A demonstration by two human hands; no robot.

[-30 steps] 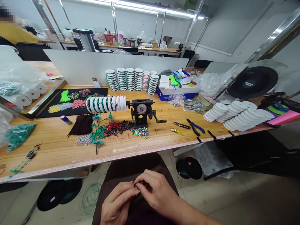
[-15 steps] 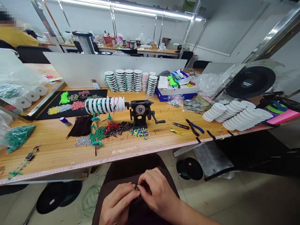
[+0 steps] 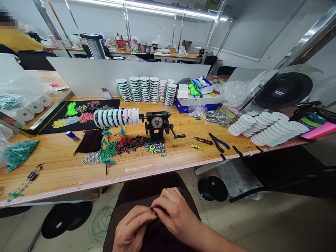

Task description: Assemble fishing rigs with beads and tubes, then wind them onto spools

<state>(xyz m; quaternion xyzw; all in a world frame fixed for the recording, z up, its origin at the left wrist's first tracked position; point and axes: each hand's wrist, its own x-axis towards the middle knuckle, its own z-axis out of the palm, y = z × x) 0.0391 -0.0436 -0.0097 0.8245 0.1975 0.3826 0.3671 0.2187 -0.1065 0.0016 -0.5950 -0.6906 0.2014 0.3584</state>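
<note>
My left hand [image 3: 132,229] and my right hand [image 3: 174,213] meet over my lap, below the front edge of the wooden workbench [image 3: 65,168]. Both pinch a tiny dark piece [image 3: 151,209] between their fingertips; it is too small to name. Straight ahead on the bench stands a black hand-crank winder [image 3: 157,125] with a row of white spools [image 3: 117,117] on its shaft. In front of it lie heaps of small parts: green, red and black pieces [image 3: 123,144], coloured beads [image 3: 156,149] and silver pieces [image 3: 91,158].
Stacks of white spools [image 3: 147,89] stand at the back, more fanned out on the right [image 3: 265,127]. Pliers [image 3: 219,142] and snips [image 3: 203,140] lie right of the winder. A black fan [image 3: 283,91], a black mat with coloured heaps [image 3: 78,113], and a person in yellow [image 3: 15,38] far left.
My hands stay together in my lap, fingers shifting slightly on the tiny piece. The view has tilted a little; nothing on the bench has moved.
</note>
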